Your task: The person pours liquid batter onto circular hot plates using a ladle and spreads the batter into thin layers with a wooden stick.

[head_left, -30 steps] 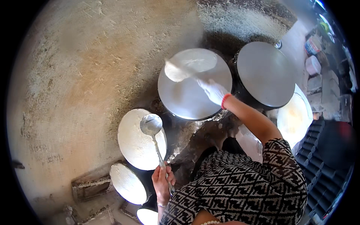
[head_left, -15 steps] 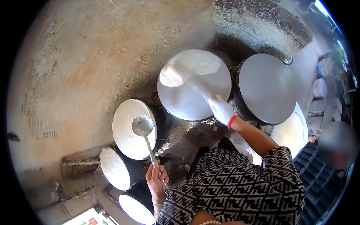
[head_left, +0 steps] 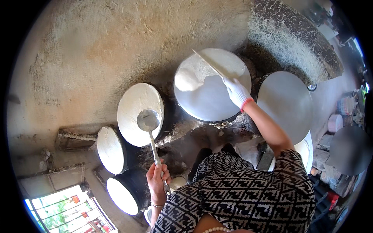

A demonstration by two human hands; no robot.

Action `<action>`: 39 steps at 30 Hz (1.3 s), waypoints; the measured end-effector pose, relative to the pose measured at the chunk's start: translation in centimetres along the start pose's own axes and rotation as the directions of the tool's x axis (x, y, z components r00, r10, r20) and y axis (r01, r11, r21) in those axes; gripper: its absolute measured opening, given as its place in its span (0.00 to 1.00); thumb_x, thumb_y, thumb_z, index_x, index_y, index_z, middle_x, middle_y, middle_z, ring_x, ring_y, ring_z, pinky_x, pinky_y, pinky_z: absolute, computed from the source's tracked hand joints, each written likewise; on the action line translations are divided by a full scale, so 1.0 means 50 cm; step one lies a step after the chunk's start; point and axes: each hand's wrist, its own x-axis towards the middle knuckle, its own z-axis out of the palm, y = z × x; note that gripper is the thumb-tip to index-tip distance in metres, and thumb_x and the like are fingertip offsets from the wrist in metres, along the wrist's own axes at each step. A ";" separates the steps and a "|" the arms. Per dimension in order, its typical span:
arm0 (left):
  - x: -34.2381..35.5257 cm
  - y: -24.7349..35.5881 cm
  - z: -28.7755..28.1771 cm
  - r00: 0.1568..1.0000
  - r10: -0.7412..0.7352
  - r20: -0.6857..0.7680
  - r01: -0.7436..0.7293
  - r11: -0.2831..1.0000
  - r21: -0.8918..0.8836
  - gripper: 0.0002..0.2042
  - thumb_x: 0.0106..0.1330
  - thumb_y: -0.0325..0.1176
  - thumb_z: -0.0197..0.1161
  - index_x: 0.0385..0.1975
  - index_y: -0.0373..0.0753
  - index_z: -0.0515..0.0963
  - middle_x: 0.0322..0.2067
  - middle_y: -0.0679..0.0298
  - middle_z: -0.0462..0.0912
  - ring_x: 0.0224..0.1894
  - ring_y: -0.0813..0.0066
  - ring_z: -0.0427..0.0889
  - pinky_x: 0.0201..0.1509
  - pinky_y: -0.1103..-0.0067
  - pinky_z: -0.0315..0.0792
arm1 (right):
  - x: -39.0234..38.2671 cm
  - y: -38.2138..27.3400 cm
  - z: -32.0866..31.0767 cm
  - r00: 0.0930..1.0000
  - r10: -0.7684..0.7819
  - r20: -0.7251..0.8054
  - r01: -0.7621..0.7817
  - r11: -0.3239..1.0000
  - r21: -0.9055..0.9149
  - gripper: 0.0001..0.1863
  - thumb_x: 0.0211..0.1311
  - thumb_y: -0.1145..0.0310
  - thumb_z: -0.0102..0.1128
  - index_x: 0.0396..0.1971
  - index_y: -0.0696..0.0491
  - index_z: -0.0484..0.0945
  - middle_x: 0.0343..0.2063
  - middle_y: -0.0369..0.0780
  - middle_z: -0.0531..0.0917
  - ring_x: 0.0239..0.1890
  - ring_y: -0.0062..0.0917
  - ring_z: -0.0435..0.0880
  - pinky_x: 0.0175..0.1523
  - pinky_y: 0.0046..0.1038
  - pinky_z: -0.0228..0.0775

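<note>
My left hand (head_left: 156, 179) is wrapped round the handle of a metal ladle (head_left: 148, 120). The ladle's round bowl hangs over a griddle covered with white batter (head_left: 134, 101). In a white glove, my right hand (head_left: 236, 92) grips a thin, flat spreader (head_left: 210, 62). Its long edge lies slantwise across the far part of the middle round griddle (head_left: 206, 104). White batter (head_left: 189, 79) coats the far and left parts of that griddle, thicker at the left. The near part shows bare grey metal.
A bare grey griddle (head_left: 285, 105) stands to the right. Two more white-topped griddles (head_left: 110, 150) curve round at the lower left. A rough plastered wall (head_left: 89, 58) rises behind. At the lower left is a barred window (head_left: 58, 207); a pink container (head_left: 335, 123) is at the far right.
My right hand has swung the spreader up and to the right over the middle griddle, and batter now covers more of its far side. The whole view has shifted; the ladle stays over the left griddle.
</note>
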 end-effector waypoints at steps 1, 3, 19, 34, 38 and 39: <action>0.001 0.003 0.003 1.000 -0.012 -0.006 0.012 1.000 -0.005 0.13 0.74 0.36 0.51 0.49 0.33 0.72 0.27 0.70 0.71 0.19 0.88 0.65 0.17 0.87 0.62 | 0.012 0.000 0.015 0.998 0.030 0.048 -0.038 0.984 0.176 0.19 0.70 0.67 0.44 0.59 0.46 0.69 0.51 0.48 0.75 0.50 0.37 0.76 0.57 0.32 0.68; 0.002 -0.011 0.001 1.000 -0.010 0.001 0.010 0.999 -0.032 0.13 0.74 0.36 0.52 0.49 0.33 0.72 0.27 0.69 0.71 0.19 0.87 0.65 0.17 0.87 0.62 | 0.038 -0.006 0.030 0.986 0.049 0.160 -0.124 0.859 0.498 0.19 0.69 0.67 0.45 0.58 0.45 0.71 0.47 0.47 0.75 0.43 0.39 0.79 0.52 0.34 0.72; -0.058 -0.062 0.039 0.990 -0.049 -0.135 0.029 0.989 -0.146 0.13 0.73 0.35 0.53 0.49 0.34 0.72 0.26 0.69 0.71 0.19 0.87 0.65 0.18 0.87 0.60 | 0.033 0.112 -0.081 0.884 -0.340 0.321 -0.046 0.619 0.784 0.05 0.62 0.71 0.54 0.37 0.52 0.74 0.30 0.46 0.74 0.34 0.42 0.77 0.41 0.39 0.69; 0.021 -0.013 -0.094 0.989 -0.066 0.130 0.068 0.998 -0.008 0.12 0.74 0.34 0.50 0.49 0.32 0.72 0.27 0.69 0.71 0.19 0.88 0.65 0.18 0.87 0.61 | -0.227 -0.079 -0.169 0.874 0.377 0.307 -0.482 0.748 0.455 0.19 0.66 0.55 0.53 0.55 0.39 0.72 0.34 0.42 0.78 0.31 0.43 0.82 0.36 0.42 0.74; 0.019 0.002 -0.195 0.988 -0.077 0.133 0.074 0.997 0.032 0.11 0.74 0.34 0.50 0.48 0.33 0.72 0.27 0.69 0.71 0.19 0.88 0.64 0.18 0.87 0.61 | -0.138 -0.225 -0.173 0.672 0.660 0.337 -0.723 0.485 0.492 0.22 0.61 0.58 0.58 0.55 0.47 0.73 0.29 0.46 0.84 0.29 0.45 0.83 0.33 0.41 0.75; 0.022 0.003 -0.222 0.987 -0.084 0.140 0.079 0.996 0.041 0.11 0.74 0.34 0.50 0.48 0.33 0.72 0.27 0.70 0.71 0.19 0.87 0.64 0.18 0.87 0.60 | -0.127 -0.277 -0.149 0.668 0.698 0.259 -0.637 0.356 0.683 0.16 0.59 0.60 0.61 0.46 0.49 0.80 0.27 0.46 0.84 0.29 0.40 0.85 0.34 0.37 0.76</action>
